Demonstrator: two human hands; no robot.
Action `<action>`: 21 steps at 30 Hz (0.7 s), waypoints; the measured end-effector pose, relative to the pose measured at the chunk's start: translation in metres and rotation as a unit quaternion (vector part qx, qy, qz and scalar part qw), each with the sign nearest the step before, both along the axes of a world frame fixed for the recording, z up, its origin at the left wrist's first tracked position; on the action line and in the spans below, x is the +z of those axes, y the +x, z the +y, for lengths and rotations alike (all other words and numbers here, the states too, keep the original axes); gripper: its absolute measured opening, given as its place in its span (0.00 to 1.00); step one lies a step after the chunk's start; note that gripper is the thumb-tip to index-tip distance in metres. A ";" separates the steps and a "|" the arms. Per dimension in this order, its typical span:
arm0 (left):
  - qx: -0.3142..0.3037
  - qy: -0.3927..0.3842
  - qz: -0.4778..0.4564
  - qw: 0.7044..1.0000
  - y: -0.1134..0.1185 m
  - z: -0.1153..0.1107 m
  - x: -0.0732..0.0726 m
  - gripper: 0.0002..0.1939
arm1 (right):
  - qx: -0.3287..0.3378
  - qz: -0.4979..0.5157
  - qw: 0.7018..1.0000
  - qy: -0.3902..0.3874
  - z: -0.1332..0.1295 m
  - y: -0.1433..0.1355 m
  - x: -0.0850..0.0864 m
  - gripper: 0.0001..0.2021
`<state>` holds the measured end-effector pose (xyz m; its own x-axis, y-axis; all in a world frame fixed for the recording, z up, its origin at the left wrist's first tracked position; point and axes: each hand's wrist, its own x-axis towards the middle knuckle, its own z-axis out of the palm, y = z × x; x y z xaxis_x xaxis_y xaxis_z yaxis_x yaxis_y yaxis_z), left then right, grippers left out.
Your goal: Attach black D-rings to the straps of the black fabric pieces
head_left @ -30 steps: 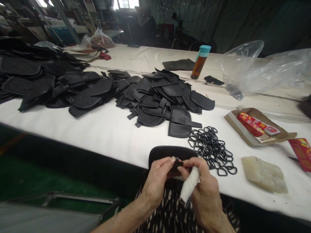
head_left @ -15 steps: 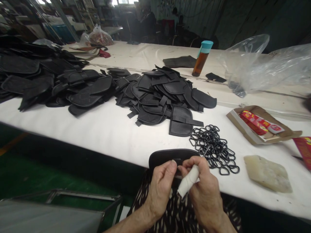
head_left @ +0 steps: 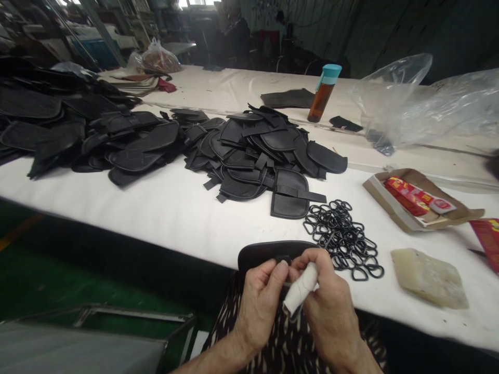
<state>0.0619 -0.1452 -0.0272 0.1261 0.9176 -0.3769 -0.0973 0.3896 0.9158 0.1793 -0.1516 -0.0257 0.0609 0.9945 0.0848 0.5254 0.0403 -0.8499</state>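
Note:
A black leather-like flap (head_left: 268, 251) with a rounded, piped edge lies at the table's front edge, partly over my lap. My left hand (head_left: 260, 298) is closed at the flap's near side, thumb and forefinger pinching a small black strap (head_left: 283, 258) on it. My right hand (head_left: 331, 304) meets it there, fingertips together near the strap. Held in the right hand is a tool with a white-wrapped handle (head_left: 301, 289), metal showing at its lower end; its working end is hidden. Just beyond my right hand lies a heap of black D-rings (head_left: 343, 236).
Piles of similar black pieces (head_left: 249, 150) spread across the white table (head_left: 163, 208). To the right are an open carton (head_left: 413, 200) with red-and-white packets, a yellowish block (head_left: 429, 278) and clear plastic bags (head_left: 436, 109). A teal-capped bottle (head_left: 324, 93) stands behind.
My left thumb has shifted slightly right, closer to the right fingertips. The white-wrapped handle has moved a little left. The flap and the table's contents look the same.

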 end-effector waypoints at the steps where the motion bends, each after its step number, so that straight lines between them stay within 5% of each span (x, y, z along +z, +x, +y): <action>1: -0.004 -0.001 0.001 1.000 0.000 0.000 0.000 0.19 | 0.002 0.000 1.000 0.004 0.000 -0.001 0.001 0.03; 5: -0.013 0.004 0.003 1.000 -0.004 0.002 0.001 0.19 | 0.021 -0.019 0.999 0.035 -0.002 0.000 0.003 0.03; 10: 0.003 -0.012 -0.066 0.998 -0.007 0.003 -0.002 0.15 | -0.042 -0.053 0.982 0.179 0.004 0.013 0.006 0.07; 15: 0.010 -0.053 -0.151 0.987 -0.008 0.002 -0.005 0.16 | 0.016 0.074 0.997 0.027 0.025 0.017 0.009 0.04; 21: 0.022 -0.105 -0.172 0.979 -0.011 -0.001 -0.003 0.15 | -0.080 0.161 0.983 0.029 0.025 0.003 0.013 0.07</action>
